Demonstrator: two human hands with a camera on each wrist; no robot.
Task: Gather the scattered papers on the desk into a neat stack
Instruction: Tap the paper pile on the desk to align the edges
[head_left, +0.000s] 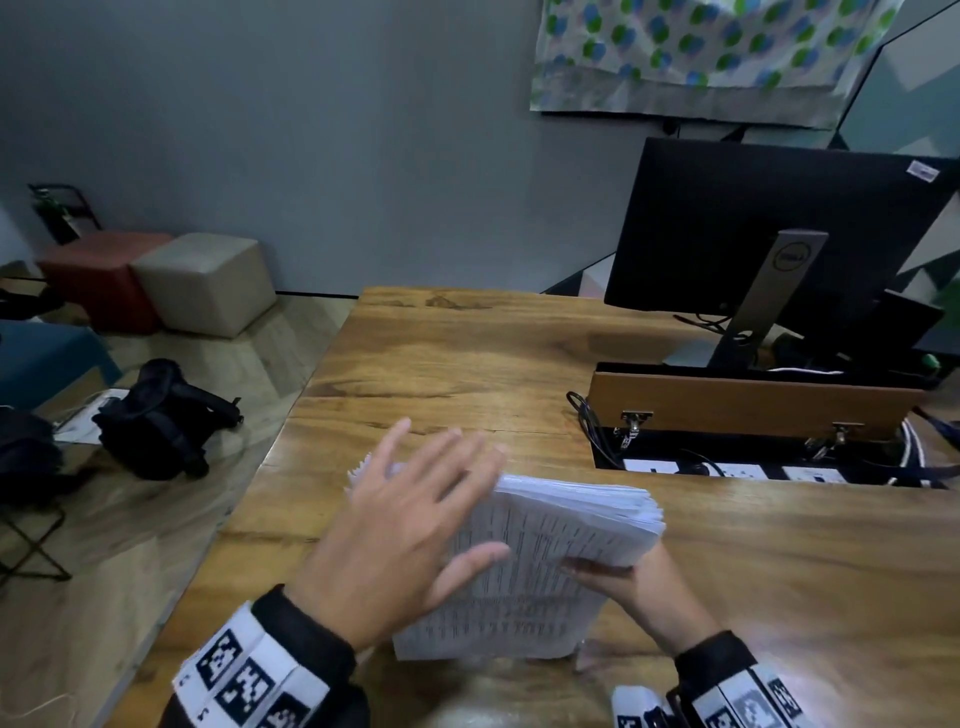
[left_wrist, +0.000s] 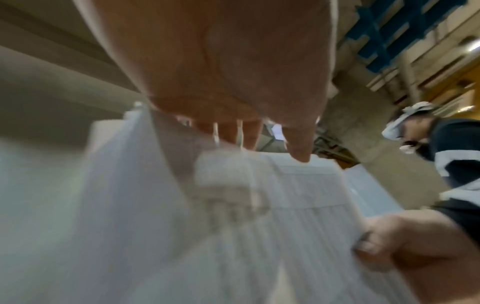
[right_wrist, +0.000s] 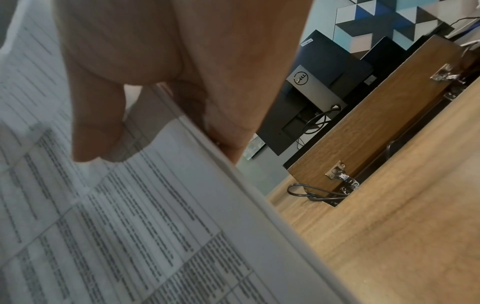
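A thick stack of white printed papers (head_left: 540, 561) stands tilted on its lower edge on the wooden desk (head_left: 467, 364), close to me. My left hand (head_left: 441, 499) lies against the stack's left face with straight, spread fingers. In the left wrist view the left hand (left_wrist: 233, 82) hovers at the blurred papers (left_wrist: 285, 205). My right hand (head_left: 623, 577) grips the stack's right side, thumb on the front and fingers hidden behind. The right wrist view shows the right hand (right_wrist: 166, 98) pinching the papers' (right_wrist: 155, 216) edge.
A black monitor (head_left: 769, 228) stands at the back right. In front of it a wooden hatch lid (head_left: 748, 405) stands raised over a recess with sockets (head_left: 737, 470) and cables (head_left: 587, 421). The desk's left edge runs near a black bag (head_left: 161, 415) on the floor.
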